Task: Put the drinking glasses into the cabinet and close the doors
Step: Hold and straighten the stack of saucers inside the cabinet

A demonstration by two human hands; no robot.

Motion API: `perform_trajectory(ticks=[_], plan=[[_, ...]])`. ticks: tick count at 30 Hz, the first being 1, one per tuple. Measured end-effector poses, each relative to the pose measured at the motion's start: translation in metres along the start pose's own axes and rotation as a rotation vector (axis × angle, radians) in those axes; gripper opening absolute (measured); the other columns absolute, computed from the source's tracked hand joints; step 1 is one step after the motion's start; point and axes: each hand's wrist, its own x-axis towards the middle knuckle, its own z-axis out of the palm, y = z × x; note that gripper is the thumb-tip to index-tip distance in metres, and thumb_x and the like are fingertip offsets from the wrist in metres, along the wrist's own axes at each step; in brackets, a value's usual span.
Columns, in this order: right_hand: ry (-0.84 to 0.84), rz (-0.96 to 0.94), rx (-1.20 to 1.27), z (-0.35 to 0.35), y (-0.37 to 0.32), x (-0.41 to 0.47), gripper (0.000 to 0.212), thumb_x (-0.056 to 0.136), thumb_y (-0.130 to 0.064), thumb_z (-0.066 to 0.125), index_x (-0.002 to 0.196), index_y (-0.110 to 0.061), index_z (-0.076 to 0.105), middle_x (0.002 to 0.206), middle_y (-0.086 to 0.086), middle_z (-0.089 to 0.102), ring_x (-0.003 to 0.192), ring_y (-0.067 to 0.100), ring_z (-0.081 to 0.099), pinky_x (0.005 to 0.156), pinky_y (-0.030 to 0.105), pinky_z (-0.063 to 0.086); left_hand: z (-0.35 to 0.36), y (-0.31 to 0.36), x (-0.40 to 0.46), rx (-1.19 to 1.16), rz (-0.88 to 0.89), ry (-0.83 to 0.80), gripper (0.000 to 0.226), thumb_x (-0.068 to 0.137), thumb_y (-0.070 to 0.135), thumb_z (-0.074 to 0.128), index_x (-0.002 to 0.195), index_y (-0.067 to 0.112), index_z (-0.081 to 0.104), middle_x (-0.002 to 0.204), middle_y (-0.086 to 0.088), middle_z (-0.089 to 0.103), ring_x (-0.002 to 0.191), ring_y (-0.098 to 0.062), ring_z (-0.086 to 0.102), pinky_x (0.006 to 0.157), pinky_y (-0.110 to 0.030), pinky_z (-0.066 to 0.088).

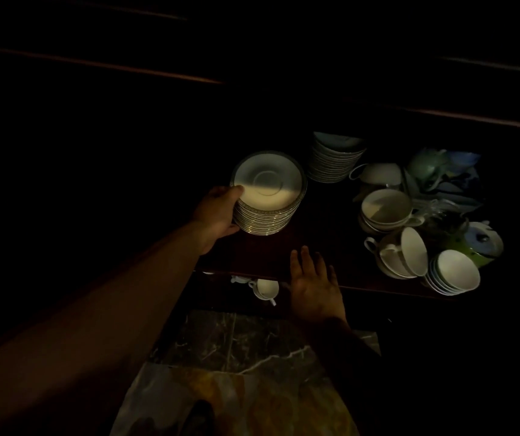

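The scene is very dark. A tall stack of white saucers [268, 196] with a patterned rim stands on a dark wooden cabinet shelf [378, 289]. My left hand [219, 215] grips the left side of that stack, thumb on the top saucer. My right hand [313, 284] hovers flat and spread over the shelf's front edge, holding nothing. No drinking glass is clearly visible; some pale clear items [435, 204] at the right are too dim to identify.
A second saucer stack [334, 162] stands behind. White cups [384, 209], tipped cups [405, 258], small bowls [455, 275] and a green-blue teapot [480, 243] crowd the shelf's right. A cup [265, 289] sits on the shelf below. Marble floor [240, 341] lies underneath.
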Motion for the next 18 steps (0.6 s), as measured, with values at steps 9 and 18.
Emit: perform_trajectory(ticks=[9, 18], plan=[[-0.005, 0.021, 0.058, -0.005, 0.032, -0.012, 0.090, 0.094, -0.036, 0.057, 0.162, -0.016, 0.001, 0.170, 0.011, 0.000, 0.156, 0.034, 0.002, 0.124, 0.051, 0.012, 0.041, -0.005, 0.001, 0.033, 0.013, 0.014, 0.035, 0.095, 0.045, 0.055, 0.123, 0.023, 0.053, 0.133, -0.008, 0.056, 0.115, -0.031, 0.059, 0.091, -0.048, 0.056], [0.004, 0.046, 0.099, -0.001, 0.055, -0.021, 0.087, 0.095, -0.040, 0.056, 0.162, -0.017, 0.006, 0.170, 0.010, 0.005, 0.155, 0.032, 0.005, 0.124, 0.049, 0.015, 0.081, -0.004, -0.004, 0.009, 0.002, -0.018, 0.039, 0.094, 0.046, 0.058, 0.126, 0.023, 0.053, 0.132, -0.006, 0.057, 0.116, -0.028, 0.059, 0.088, -0.045, 0.057]])
